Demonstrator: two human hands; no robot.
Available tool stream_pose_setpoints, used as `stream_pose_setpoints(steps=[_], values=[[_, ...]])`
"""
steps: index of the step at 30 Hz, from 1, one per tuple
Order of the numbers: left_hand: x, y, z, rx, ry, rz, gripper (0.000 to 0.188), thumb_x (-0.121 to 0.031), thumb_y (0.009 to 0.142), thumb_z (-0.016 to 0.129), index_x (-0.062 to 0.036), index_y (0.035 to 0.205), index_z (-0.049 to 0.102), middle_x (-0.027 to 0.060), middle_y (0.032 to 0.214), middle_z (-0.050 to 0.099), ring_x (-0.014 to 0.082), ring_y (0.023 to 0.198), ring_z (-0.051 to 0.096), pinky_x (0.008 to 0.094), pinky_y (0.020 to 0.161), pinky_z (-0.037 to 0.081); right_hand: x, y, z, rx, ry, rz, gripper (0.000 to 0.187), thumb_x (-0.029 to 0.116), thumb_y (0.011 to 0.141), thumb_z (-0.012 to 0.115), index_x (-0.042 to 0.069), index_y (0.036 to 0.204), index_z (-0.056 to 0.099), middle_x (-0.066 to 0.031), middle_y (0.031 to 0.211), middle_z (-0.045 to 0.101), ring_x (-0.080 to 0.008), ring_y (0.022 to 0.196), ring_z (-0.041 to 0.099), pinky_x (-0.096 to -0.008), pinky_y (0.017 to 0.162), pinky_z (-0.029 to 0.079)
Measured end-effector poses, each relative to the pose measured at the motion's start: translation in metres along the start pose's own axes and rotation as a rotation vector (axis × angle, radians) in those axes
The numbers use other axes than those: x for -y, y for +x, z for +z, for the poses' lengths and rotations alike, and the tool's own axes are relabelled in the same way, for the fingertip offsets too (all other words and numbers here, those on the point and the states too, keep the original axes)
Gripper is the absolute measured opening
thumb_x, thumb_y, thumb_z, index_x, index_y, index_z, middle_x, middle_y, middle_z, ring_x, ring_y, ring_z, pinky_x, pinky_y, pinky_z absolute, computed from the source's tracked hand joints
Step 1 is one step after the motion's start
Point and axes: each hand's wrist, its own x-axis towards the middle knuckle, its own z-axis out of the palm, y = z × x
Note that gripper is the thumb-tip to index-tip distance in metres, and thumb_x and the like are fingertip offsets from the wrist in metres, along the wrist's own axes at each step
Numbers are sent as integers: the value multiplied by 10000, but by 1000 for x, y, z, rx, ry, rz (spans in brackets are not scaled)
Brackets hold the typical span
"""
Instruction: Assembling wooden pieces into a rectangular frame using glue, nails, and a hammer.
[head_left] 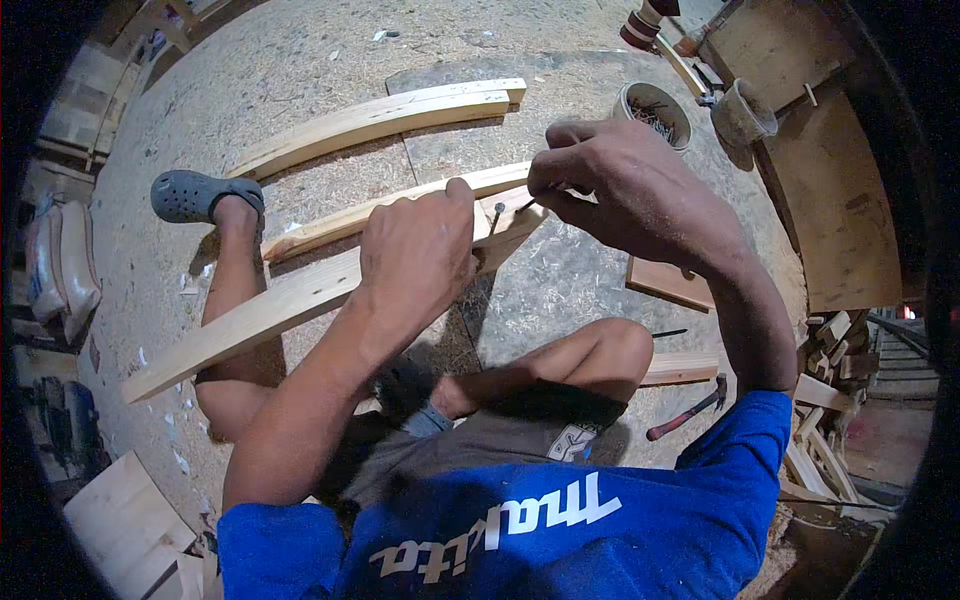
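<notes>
the left hand (418, 255) clamps the long pale wooden plank (290, 300) across the lap, steadying it, while the right hand (625, 185) pinches what looks like a small dark nail (495, 213) upright at its far right end.

My left hand (415, 255) grips the long pale wooden board (290, 300) lying across my leg, fingers curled over its far edge. My right hand (620, 185) pinches a thin dark nail (524, 206) at the board's end, another small nail (495, 215) standing upright just beside it.
</notes>
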Motion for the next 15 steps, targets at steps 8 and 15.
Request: stream_pose_setpoints(steps=[8,15], values=[[2,-8,-1,-44,47,34,356,-177,745,781,34,943,575,191,758,696,366,719,719,455,640,572,5,-1,16,-24,-26,-97,172,195,941,618,25,925,603,-141,836,586,-350,798,614,-462,683,462],[-11,1,7,-53,124,44,264,-135,790,698,23,976,597,217,798,698,406,749,707,494,669,565,-10,-1,20,0,-80,-215,178,145,926,565,21,1050,542,-183,854,597,-386,828,623,-477,711,499]])
